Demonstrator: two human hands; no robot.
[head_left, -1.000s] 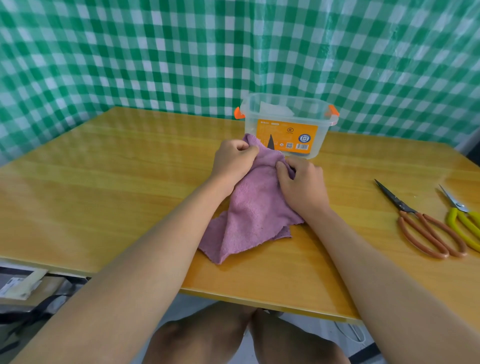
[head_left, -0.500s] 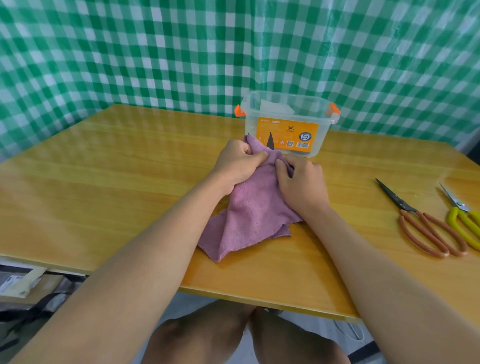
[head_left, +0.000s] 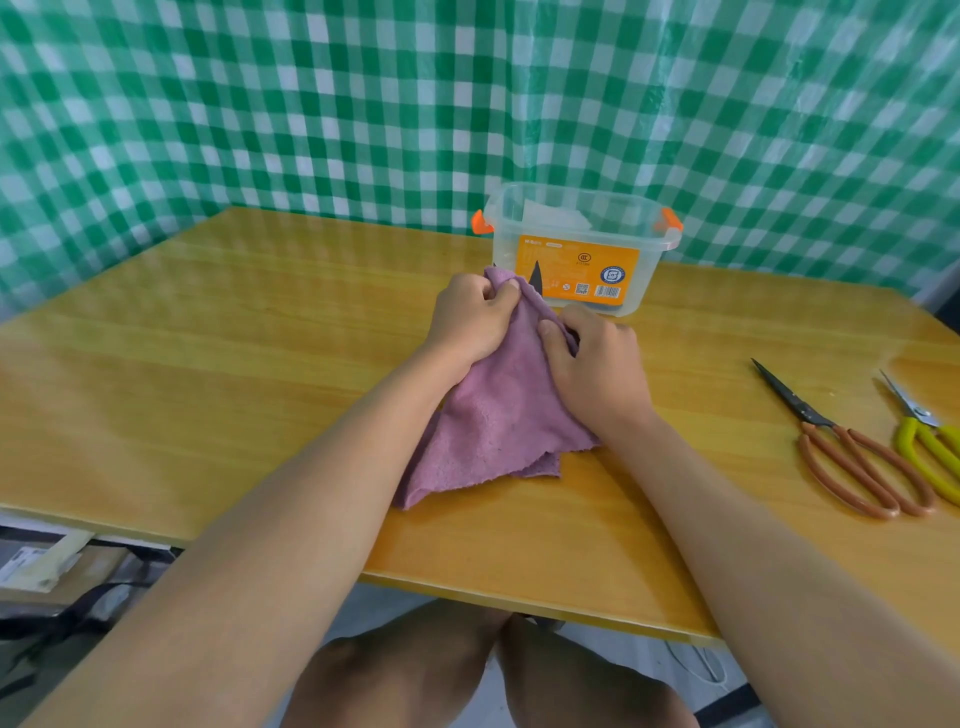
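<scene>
The wooden table (head_left: 208, 364) bears a purple cloth (head_left: 498, 415) at centre, its lower corners flat on the surface and its upper part bunched and raised. The right hand (head_left: 597, 369) clamps the bunched fabric with curled fingers. The left hand (head_left: 475, 325), slightly farther, pinches the cloth's top fold. To the right, well apart, lie orange-handled scissors (head_left: 852, 457) and yellow-handled scissors (head_left: 930, 447). A dark pointed tip (head_left: 536, 275) protrudes from the cloth just beyond the left hand; the rest is hidden. Behind it stands a clear plastic box (head_left: 576, 249), then a green checked curtain (head_left: 311, 104).
</scene>
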